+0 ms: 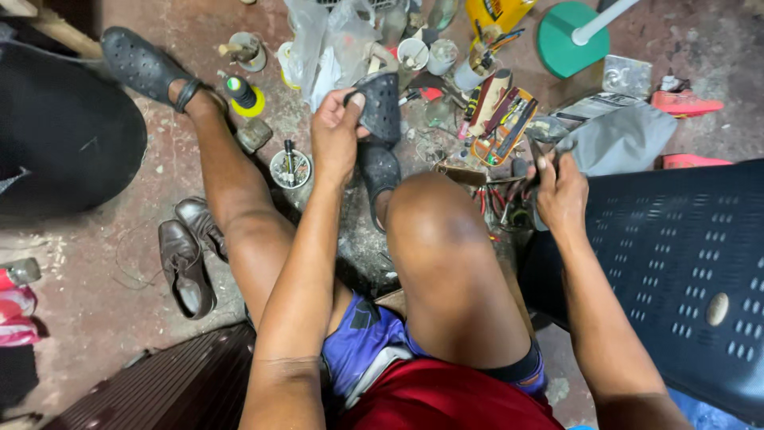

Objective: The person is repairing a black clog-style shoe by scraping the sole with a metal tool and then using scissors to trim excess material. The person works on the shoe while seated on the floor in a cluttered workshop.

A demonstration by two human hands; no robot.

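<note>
My left hand [334, 131] grips a dark perforated shoe piece [380, 103], holding it upright above my right foot's black sandal [379, 171]. Off to the right of my raised knee, my right hand [561, 191] is closed around a dark tool [549, 151] beside a heap of pliers and small tools [501, 203]; what kind of tool it is I cannot make out. My left leg stretches out to the upper left, its foot in another black perforated sandal [139, 64].
A pair of brown leather shoes [189, 251] lies on the floor at left. Tins, bottles, plastic bags and a tray of tools [501, 119] crowd the floor ahead. A dark blue plastic chair [676, 263] stands at right, a green round base [569, 40] beyond.
</note>
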